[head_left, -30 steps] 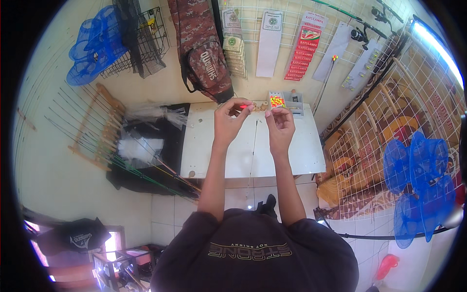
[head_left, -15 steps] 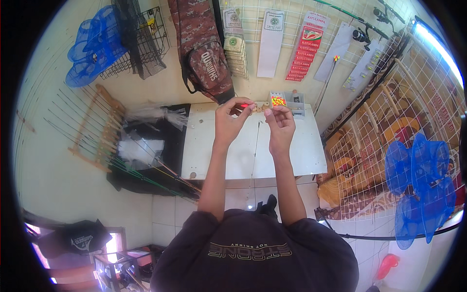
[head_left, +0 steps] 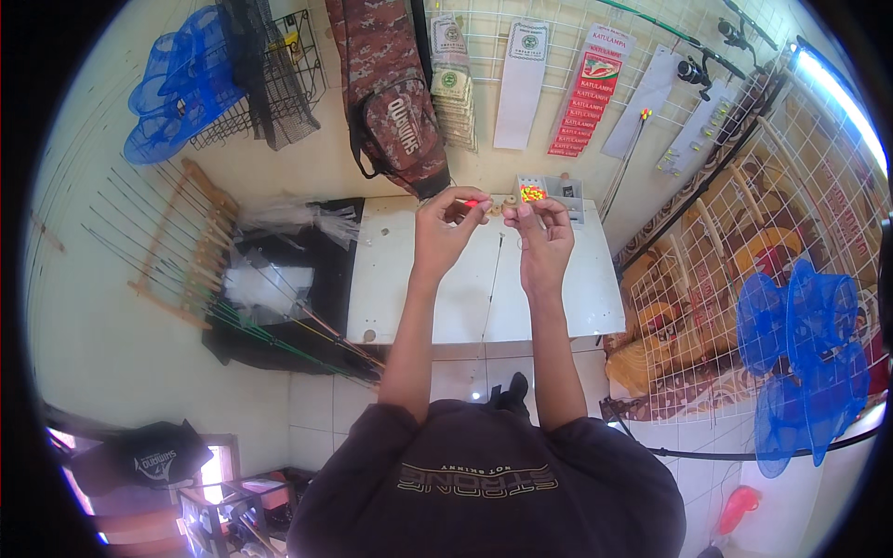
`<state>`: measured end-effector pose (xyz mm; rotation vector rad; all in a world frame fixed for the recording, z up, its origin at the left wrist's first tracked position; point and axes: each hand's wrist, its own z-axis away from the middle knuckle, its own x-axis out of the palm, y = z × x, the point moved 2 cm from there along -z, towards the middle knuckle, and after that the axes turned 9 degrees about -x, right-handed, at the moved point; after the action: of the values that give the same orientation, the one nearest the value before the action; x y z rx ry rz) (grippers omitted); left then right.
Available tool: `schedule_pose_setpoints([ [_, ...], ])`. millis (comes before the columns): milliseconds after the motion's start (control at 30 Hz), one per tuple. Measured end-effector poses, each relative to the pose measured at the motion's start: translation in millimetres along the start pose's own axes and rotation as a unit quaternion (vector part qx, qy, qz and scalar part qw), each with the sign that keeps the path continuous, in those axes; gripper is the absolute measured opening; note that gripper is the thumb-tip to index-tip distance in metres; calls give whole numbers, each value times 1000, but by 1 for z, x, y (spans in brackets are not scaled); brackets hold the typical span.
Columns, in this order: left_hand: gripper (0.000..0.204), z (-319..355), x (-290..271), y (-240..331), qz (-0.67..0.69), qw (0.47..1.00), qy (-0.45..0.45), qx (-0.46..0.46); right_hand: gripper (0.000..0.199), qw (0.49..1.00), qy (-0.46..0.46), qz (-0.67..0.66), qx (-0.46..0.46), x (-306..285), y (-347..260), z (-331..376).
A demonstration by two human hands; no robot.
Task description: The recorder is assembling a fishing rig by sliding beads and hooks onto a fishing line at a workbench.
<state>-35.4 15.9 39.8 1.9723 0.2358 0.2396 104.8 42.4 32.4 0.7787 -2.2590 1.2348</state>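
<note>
My left hand (head_left: 446, 232) is above the far part of the white table, closed in a pinch on a small bright red piece (head_left: 472, 204). Facing it, a little way to the right, my right hand (head_left: 544, 244) has thumb and forefinger pressed together. Whatever lies between those fingertips is too small to make out. Below the hands a thin dark line (head_left: 488, 298) runs toward me over the table, with a small knot or fitting at its upper end. Just beyond are small round wooden-coloured spools (head_left: 509, 200) and a clear divided box (head_left: 564, 186) with red-and-yellow pieces (head_left: 532, 193).
The white table (head_left: 409, 307) has fishing rods (head_left: 279, 344) leaning at its left, beside a wooden rack (head_left: 200, 251). A camouflage bag (head_left: 391, 112) hangs against the wall behind. Blue nets (head_left: 800, 325) hang on a white wire grid at the right.
My right hand has shifted slightly right and nearer me, its fingers curling more. The left hand has moved slightly right, still pinching the red piece. The line's upper end has shifted slightly right.
</note>
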Motion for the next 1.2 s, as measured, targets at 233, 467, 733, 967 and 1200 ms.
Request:
schedule_pose_setpoints([
  [233,14,3,2,6,36,998,-8,-59,18,1000,-13,9,6,3,-2,2],
  [467,15,6,7,8,57,993,-28,-104,18,1000,0,24,4,-1,3,3],
  [733,13,5,8,8,40,995,-7,-96,16,999,-16,31,5,-4,2,6],
  [967,12,3,8,7,45,995,15,-86,20,995,-51,82,-21,-8,-1,10],
  [1200,13,2,10,8,48,997,19,-57,17,997,-47,57,2,-6,-9,8],
])
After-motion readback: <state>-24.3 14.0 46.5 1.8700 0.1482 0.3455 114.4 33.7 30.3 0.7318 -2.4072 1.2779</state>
